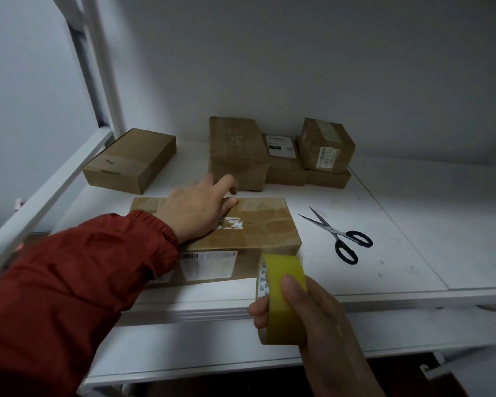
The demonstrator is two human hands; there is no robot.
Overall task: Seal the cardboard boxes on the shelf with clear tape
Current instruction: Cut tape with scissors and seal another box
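Observation:
A flat cardboard box (267,224) lies near the front of the white shelf (413,224), with a white label on its near side. My left hand (196,209), in a red sleeve, rests flat on the box top with its fingers stretched out. My right hand (307,308) grips a yellowish roll of clear tape (284,299) in front of the box's near right corner, thumb on the roll's outer face. A strip of tape seems to run from the roll to the box, but it is hard to tell.
Black-handled scissors (338,234) lie open on the shelf to the right of the box. A brown box (129,160) sits at the back left. A cluster of several taped boxes (278,151) stands at the back centre. A white shelf post (103,67) rises at the left.

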